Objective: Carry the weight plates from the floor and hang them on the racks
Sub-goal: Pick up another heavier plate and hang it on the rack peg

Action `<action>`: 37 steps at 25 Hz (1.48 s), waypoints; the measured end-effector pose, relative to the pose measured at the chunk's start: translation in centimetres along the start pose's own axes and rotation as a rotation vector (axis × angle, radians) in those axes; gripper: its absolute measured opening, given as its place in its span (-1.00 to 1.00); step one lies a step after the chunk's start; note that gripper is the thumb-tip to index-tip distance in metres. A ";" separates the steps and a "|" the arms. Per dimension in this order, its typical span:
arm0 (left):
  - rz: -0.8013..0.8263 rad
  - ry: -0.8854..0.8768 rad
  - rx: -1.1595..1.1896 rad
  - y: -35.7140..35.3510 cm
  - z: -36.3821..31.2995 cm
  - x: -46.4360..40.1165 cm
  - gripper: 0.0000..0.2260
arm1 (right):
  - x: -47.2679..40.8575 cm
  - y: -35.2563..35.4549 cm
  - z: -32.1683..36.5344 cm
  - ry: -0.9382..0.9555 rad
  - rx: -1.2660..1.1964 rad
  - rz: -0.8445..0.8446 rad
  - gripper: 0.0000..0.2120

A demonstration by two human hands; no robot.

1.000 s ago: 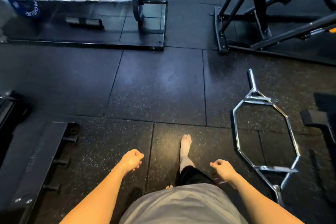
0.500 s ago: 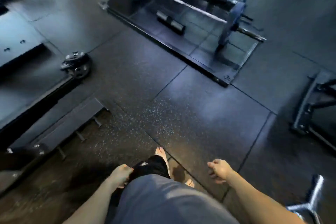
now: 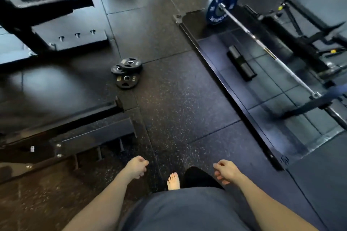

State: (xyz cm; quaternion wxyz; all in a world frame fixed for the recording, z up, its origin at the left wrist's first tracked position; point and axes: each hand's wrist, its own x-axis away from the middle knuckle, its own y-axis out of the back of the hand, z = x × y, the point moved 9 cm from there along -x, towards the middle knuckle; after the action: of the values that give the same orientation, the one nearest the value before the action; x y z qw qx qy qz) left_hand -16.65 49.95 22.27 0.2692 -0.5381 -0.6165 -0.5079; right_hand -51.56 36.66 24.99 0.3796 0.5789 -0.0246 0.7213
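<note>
weight plates (image 3: 126, 72) on floor | both hands' fingers loosely curled, holding nothing

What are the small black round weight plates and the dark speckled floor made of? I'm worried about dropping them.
The small black round weight plates look rubber-coated or painted with a matte finish and shiny metal centre rings. The dark speckled floor looks like rubber tiling, given its flecks and seams.
</note>
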 end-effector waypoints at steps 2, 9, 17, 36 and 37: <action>-0.003 0.017 0.019 2.5 -2.5 -2.3 -0.84 | -3.3 1.6 5.6 0.029 0.042 0.024 -0.80; 0.002 0.112 0.039 10.5 -9.2 -11.0 -0.85 | -16.2 5.7 23.2 0.059 0.194 0.101 -0.80; -0.262 0.197 0.278 27.1 -19.6 -18.2 -0.80 | -26.8 11.1 48.2 0.152 0.418 0.188 -0.80; -0.139 0.385 0.744 51.4 -31.2 -52.0 -0.82 | -56.8 -0.5 95.9 0.156 0.519 0.224 -0.81; -0.141 0.413 0.787 51.5 -31.4 -54.6 -0.81 | -59.9 -2.2 97.4 0.157 0.518 0.222 -0.80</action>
State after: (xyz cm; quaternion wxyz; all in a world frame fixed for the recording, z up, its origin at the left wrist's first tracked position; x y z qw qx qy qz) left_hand 39.98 -4.99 2.25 0.5357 -0.2387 -0.7311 -0.3486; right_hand 31.71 -39.18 4.95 0.1384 0.5928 0.1266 0.7832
